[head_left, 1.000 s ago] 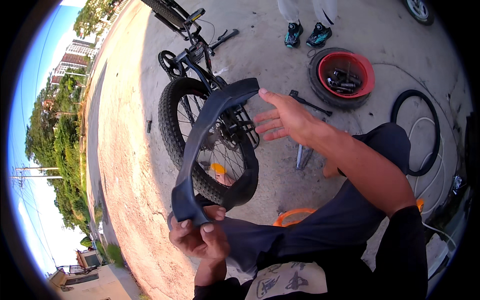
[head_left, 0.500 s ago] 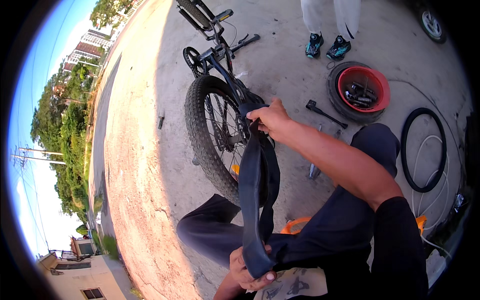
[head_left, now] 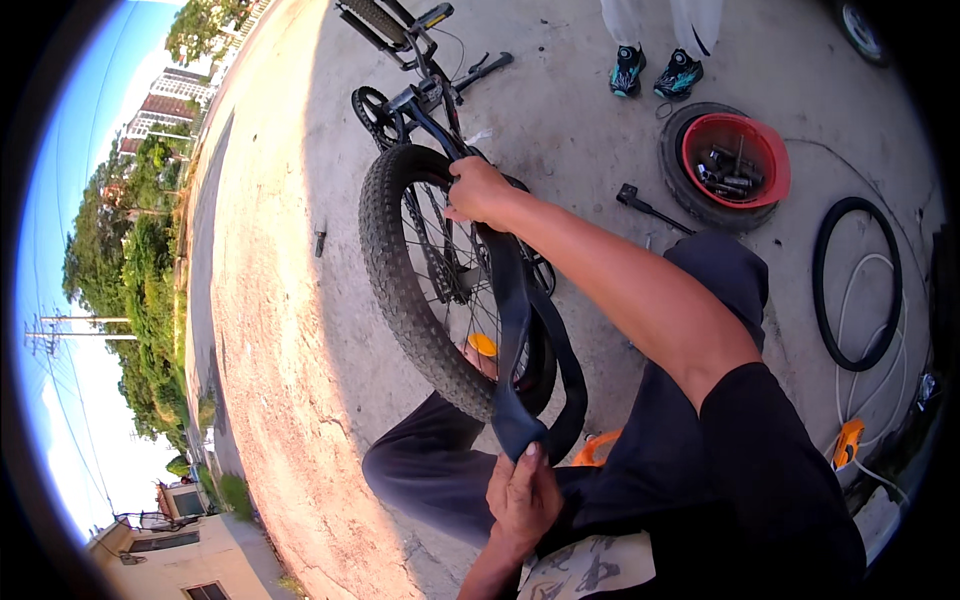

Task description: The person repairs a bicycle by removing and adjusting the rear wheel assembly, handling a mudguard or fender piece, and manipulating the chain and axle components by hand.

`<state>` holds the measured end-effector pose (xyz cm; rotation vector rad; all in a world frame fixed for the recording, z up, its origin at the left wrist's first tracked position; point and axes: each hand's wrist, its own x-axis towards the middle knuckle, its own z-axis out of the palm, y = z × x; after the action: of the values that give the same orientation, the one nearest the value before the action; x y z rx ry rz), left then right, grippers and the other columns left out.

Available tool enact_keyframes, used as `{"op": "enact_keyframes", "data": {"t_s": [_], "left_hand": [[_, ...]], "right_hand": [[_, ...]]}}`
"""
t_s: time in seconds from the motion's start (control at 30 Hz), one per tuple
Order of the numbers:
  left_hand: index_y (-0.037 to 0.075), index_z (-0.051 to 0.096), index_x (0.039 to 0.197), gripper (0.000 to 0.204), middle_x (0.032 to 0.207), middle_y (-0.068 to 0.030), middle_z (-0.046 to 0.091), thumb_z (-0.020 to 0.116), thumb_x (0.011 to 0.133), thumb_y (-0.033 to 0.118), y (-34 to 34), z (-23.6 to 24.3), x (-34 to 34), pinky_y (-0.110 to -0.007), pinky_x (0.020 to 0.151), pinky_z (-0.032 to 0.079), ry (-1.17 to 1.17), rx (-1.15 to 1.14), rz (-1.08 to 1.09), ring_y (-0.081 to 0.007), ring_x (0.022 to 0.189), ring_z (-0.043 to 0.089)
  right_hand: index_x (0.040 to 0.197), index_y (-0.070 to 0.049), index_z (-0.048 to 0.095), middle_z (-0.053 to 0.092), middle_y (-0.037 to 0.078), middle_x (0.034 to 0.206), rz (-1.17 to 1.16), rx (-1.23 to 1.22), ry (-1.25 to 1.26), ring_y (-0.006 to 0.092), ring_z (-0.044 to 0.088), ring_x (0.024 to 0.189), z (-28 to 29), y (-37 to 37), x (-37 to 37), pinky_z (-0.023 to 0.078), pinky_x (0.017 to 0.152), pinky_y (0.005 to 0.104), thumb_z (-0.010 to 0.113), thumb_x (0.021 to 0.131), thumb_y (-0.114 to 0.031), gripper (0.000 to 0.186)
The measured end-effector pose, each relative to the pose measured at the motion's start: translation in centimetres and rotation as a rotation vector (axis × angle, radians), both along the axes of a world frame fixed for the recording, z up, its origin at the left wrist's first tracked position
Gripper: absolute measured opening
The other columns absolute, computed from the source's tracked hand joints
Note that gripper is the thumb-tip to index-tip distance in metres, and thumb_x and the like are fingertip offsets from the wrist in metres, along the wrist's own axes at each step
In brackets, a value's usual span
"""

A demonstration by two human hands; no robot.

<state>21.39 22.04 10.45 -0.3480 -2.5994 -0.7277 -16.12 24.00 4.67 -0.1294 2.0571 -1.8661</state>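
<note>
A limp black inner tube hangs as a flattened loop along the right side of a bicycle's fat, knobbly tyre. My left hand is closed at the loop's near end, pinching it above my lap. At the far end, my right hand is closed on the tube by the wheel's upper rim and the bicycle frame; its fingertips are partly hidden. Spokes and an orange reflector show inside the wheel.
A red bowl of metal sockets rests in a small tyre. Nearby lie a black-handled tool, a black ring-shaped tyre or tube and a pale hose. Another person's shoes stand at the back.
My right hand has moved left and away from me, up to the wheel's top. My left hand has come forward and right, and the tube now lies closer against the wheel.
</note>
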Motion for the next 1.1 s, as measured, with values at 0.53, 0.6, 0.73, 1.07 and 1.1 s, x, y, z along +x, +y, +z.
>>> {"op": "enact_keyframes", "data": {"t_s": [0.53,0.6,0.73,1.07,1.1], "left_hand": [[-0.011,0.035,0.144,0.055,0.135,-0.0225,0.046,0.051,0.092,-0.015,-0.6,2.1,-6.7,-0.027,0.071,0.059,0.013,0.229,0.135,-0.0225,0.1,0.063],[-0.01,0.031,0.147,0.057,0.14,-0.0236,0.045,0.053,0.094,-0.009,-0.8,2.9,-7.7,-0.028,0.075,0.059,0.03,0.328,0.144,-0.0237,0.104,0.062],[-0.008,0.031,0.147,0.057,0.135,-0.0241,0.05,0.053,0.096,-0.003,0.0,6.0,-10.8,-0.036,0.086,0.058,0.006,0.658,0.112,-0.0271,0.114,0.06],[-0.003,0.041,0.145,0.054,0.127,-0.0178,0.06,0.06,0.094,0.002,-1.1,10.5,-20.1,-0.031,0.085,0.056,0.064,0.577,-0.012,-0.0186,0.108,0.063],[-0.003,0.041,0.145,0.054,0.127,-0.0178,0.06,0.06,0.094,0.002,-1.4,10.6,-20.8,-0.031,0.085,0.056,0.068,0.571,-0.006,-0.0186,0.108,0.063]], "right_hand": [[0.109,0.004,0.07,0.072,0.021,0.103,0.225,-0.016,0.306,0.0324,0.069,0.101,4.0,7.7,5.0,0.052,0.091,0.0385,0.056,0.084,-0.009,0.032],[0.114,0.006,0.066,0.071,0.018,0.104,0.471,-0.074,0.17,0.0282,0.068,0.097,4.5,8.8,7.3,0.052,0.088,0.0373,0.054,0.084,-0.005,0.034],[0.127,0.005,0.058,0.062,0.019,0.122,0.618,-0.081,0.275,0.0268,0.065,0.104,3.1,10.6,12.3,0.05,0.091,0.0368,0.049,0.083,-0.001,0.045],[0.132,-0.002,0.054,0.05,0.021,0.136,0.724,0.155,0.132,0.0314,0.051,0.126,-0.3,13.5,17.3,0.043,0.103,0.0393,0.06,0.079,-0.003,0.052],[0.132,-0.002,0.054,0.05,0.021,0.136,0.73,0.15,0.136,0.0314,0.051,0.126,-0.4,13.3,17.6,0.043,0.103,0.0393,0.06,0.079,-0.003,0.052]]}}
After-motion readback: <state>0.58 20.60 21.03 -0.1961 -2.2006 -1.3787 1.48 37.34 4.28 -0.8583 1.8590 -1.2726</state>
